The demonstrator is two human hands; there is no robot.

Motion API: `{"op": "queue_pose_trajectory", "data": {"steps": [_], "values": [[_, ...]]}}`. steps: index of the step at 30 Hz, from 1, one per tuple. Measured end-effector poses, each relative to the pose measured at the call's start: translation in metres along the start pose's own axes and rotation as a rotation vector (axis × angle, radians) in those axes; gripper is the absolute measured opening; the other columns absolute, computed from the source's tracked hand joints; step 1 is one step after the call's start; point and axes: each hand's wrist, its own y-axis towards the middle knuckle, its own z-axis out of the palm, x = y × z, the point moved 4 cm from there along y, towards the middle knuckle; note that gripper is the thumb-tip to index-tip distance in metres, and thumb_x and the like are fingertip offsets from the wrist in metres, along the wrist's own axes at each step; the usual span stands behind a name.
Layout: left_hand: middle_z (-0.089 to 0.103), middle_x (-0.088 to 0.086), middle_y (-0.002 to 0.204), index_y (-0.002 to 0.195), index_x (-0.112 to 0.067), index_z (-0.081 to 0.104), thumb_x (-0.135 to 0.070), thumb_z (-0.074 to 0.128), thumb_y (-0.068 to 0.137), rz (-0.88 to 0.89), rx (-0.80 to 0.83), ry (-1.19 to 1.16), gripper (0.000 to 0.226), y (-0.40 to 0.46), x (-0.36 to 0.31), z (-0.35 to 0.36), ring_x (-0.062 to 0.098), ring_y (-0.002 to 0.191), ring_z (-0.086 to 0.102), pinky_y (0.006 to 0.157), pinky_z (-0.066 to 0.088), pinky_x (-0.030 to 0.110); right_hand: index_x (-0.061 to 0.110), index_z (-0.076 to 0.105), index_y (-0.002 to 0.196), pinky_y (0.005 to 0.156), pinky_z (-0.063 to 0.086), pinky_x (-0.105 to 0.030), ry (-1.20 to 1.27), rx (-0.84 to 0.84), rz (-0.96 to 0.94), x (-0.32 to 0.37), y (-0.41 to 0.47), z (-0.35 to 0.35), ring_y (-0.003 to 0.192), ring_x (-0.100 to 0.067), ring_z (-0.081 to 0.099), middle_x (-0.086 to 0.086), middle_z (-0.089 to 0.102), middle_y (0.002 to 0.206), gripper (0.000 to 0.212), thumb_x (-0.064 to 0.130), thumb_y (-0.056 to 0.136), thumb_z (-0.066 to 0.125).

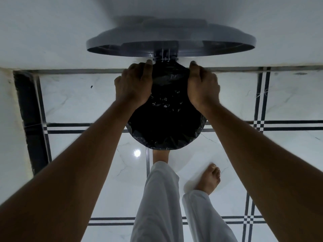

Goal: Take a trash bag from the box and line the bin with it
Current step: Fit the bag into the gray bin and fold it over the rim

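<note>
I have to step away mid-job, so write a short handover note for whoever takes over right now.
Left hand: gripping the black trash bag at the far left of the bin rim.
Right hand: gripping the bag at the far right, near the hinge.
Grey lid: open. A foot sits at the bin's base.
Done: bag is in the bin, folded over the near rim.
Left: seat the bag at the hinge side, then shut the lid. The box is out of view.

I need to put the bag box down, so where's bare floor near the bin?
Bare tile lies left of the bin, out to the dark strip, and right of it. Crowded: behind, under the lid, and in front by the feet.
</note>
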Motion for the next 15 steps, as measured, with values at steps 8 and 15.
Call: {"op": "queue_pose_trajectory", "data": {"steps": [8, 15], "values": [[0.065, 0.012, 0.148, 0.145, -0.028, 0.065, -0.072, 0.021, 0.105, -0.211, 0.182, -0.078, 0.074, 0.025, 0.025, -0.005, 0.038, 0.142, 0.055, 0.122, 0.033, 0.06, 0.019, 0.055, 0.162, 0.121, 0.036, -0.041, 0.225, 0.029, 0.218, -0.019, 0.024, -0.001, 0.151, -0.028, 0.051, -0.005, 0.06, 0.162, 0.066, 0.057, 0.114, 0.03], [0.069, 0.021, 0.128, 0.125, 0.005, 0.062, -0.055, 0.04, 0.105, -0.666, -0.13, -0.675, 0.067, -0.073, 0.068, 0.001, 0.04, 0.121, 0.065, 0.102, 0.055, 0.047, 0.014, 0.066, 0.134, 0.106, 0.045, -0.041, 0.472, -0.121, 0.504, -0.071, -0.039, -0.015, 0.117, -0.022, 0.06, 0.003, 0.066, 0.123, 0.045, 0.047, 0.114, 0.041]]}}
